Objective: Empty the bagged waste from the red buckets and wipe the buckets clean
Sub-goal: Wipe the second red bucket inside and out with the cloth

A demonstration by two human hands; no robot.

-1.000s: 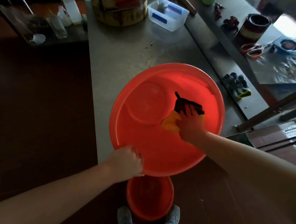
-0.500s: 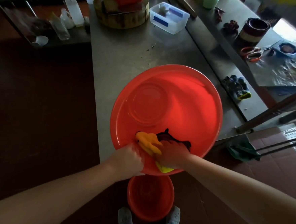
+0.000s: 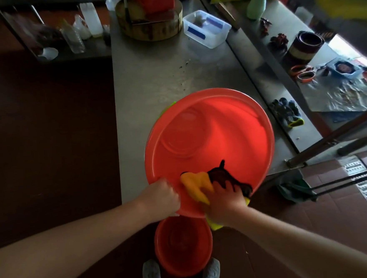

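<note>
Head view: over the last second the yellow-and-dark wiping cloth (image 3: 196,184) has swept from the right inner wall of the large red round plastic bucket (image 3: 212,123) round to its near wall, and in the last half second it has slid a little to the right along that wall, away from the left hand (image 3: 163,198). I take this as wiping well under way, with the near side now being covered; no bagged waste shows inside. The right hand (image 3: 226,203) lies over the cloth with its fingers spread and fairly straight, pressing it against the wall, not bunching it. The left hand's fingers are curled round the near rim, gripping it to steady the bucket. The bucket sits at the near edge of the grey steel table (image 3: 162,70), its near rim overhanging. Being round, it has no long side; its mouth faces up and towards the person, and its flat base shows offset to the far left, so the mouth-to-base axis seems to lean that way. A smaller red plastic bucket (image 3: 183,245) stands on the floor just below.
</note>
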